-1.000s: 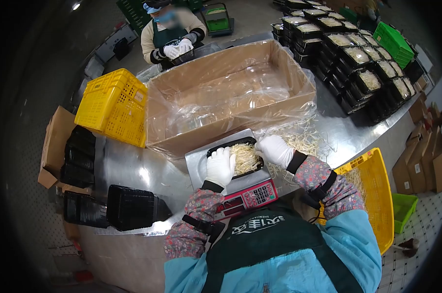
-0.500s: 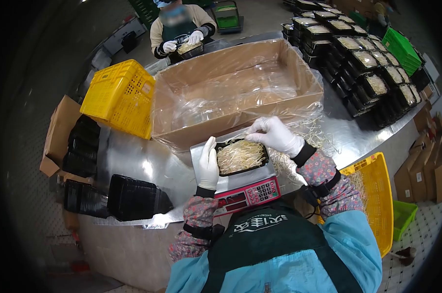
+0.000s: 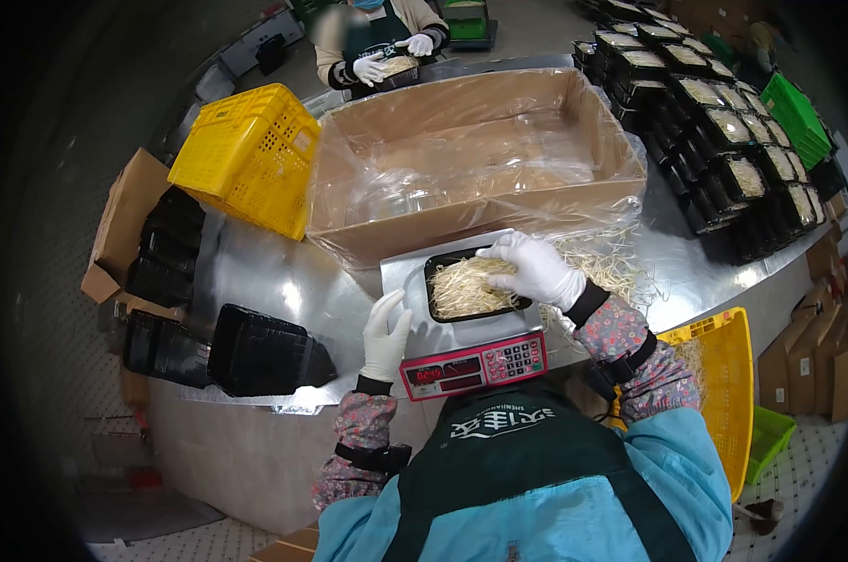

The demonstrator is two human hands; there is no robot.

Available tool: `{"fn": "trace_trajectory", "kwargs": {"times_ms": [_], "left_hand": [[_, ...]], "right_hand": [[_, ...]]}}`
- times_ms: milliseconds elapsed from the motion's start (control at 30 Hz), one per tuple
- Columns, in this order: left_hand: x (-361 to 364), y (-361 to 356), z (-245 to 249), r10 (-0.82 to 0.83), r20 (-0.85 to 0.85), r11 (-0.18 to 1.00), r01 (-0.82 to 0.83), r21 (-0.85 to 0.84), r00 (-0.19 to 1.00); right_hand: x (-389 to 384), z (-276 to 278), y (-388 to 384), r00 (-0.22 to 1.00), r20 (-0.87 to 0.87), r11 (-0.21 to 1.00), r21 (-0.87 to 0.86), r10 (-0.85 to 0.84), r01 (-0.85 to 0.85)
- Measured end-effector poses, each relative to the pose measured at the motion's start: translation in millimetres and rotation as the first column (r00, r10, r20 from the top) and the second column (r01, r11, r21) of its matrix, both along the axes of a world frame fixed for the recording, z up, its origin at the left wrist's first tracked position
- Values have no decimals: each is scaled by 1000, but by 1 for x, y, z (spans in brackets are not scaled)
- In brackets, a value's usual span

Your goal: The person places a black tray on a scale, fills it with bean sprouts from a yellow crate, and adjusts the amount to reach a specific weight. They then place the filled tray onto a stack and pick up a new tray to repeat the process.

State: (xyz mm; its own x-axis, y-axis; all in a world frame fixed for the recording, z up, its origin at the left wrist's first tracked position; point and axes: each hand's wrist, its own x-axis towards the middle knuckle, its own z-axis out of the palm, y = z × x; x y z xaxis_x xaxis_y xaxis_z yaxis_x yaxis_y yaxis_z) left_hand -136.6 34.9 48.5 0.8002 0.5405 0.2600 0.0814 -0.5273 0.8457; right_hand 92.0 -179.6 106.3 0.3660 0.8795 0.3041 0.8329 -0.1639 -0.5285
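Laying right hand [image 3: 536, 270] over bean sprouts [image 3: 463, 288] in 1 black tray [image 3: 435, 272] on the scale [image 3: 475, 361]; gripping or pressing, cannot tell. Resting left hand [image 3: 386, 332] open, empty, at its edge. Looks nearly filled, judging by filled trays [image 3: 723, 140] stacked beyond, empty trays [image 3: 255, 351] waiting left.

White gloves [image 3: 533, 262] are worn on the left grip [image 3: 386, 337] and right grip [image 3: 538, 270] — floral oversleeves [image 3: 604, 328] with black straps [image 3: 633, 360], a light-blue jacket [image 3: 672, 468] and a white-lettered dark green apron [image 3: 499, 473] are seen.
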Motion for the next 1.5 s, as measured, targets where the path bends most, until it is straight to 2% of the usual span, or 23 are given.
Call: {"fn": "trace_trajectory", "kwargs": {"times_ms": [167,200,300,333,367,433,533,567,633,767,800,833,867,933,967,1067,1100,1133,1267,1300,1367,1433,1500], "left_hand": [[12,-1,-1,23,57,999,-21,-40,998],[10,0,0,19,61,999,-18,-31,998],[-4,6,0,66,65,996,-62,-67,996],[-11,8,-1,92,63,992,-86,-89,994],[-15,10,-2,103,44,989,-97,-107,994],[-19,12,-5,124,9,983,-122,-140,992],[-12,10,-4,57,-24,998,-57,8,998],[-11,9,-2,42,-42,999,-42,2,998],[-1,9,9,5,-73,1000,-6,-5,997],[41,-11,30,-109,-110,987,120,104,988],[57,-21,27,-159,-86,958,175,226,984],[71,-31,22,-210,-67,912,220,346,975],[84,-41,20,-230,-104,869,252,425,968],[110,-47,0,-293,-181,758,343,555,939],[123,-48,-15,-274,-295,730,397,556,916],[134,-48,-16,-230,-448,649,479,591,864],[135,-48,-15,-230,-429,629,470,619,874],[135,-47,-15,-240,-439,619,485,617,866],[137,-45,-21,-248,-401,638,460,617,882],[136,-46,-19,-246,-405,644,461,611,880],[132,-46,-12,-317,-314,700,444,559,895],[133,-47,-10,-318,-315,692,446,567,894],[134,-48,-7,-335,-293,729,443,522,895]], "right_hand": [[-40,-24,53,957,247,989,-38,150,-145],[-38,-28,56,957,276,994,-93,84,-60],[-13,-18,37,998,59,999,10,31,-32],[-4,-12,28,997,-77,1000,-10,18,-19],[2,-8,19,989,-142,998,-62,-29,20],[10,-19,6,997,-77,992,-122,-28,18],[13,-11,-9,992,-123,998,-56,-35,28],[20,-14,-16,990,-128,997,46,-53,59],[25,7,-31,937,-269,970,32,-223,240],[19,2,-42,923,-282,892,295,-261,343],[13,-6,-36,958,-188,912,311,-218,269],[-3,-15,-28,955,-201,915,299,-216,270],[-18,-25,-22,975,-160,942,273,-155,194],[-38,-37,-5,967,-233,986,104,-106,133],[-43,-38,1,971,-207,992,24,-120,128],[-45,-67,20,956,-188,969,-146,-226,200],[-46,-69,24,952,-157,951,-209,-263,228],[-44,-70,26,943,-208,954,-207,-260,218],[-32,-52,6,947,-309,988,-149,-90,45],[-35,-39,-2,980,-158,993,-17,-118,117],[-24,-18,-14,945,-324,998,52,36,-20],[-26,-16,-18,937,-334,994,-9,99,-108],[-28,-38,-13,972,-193,962,-213,131,-172]]}}
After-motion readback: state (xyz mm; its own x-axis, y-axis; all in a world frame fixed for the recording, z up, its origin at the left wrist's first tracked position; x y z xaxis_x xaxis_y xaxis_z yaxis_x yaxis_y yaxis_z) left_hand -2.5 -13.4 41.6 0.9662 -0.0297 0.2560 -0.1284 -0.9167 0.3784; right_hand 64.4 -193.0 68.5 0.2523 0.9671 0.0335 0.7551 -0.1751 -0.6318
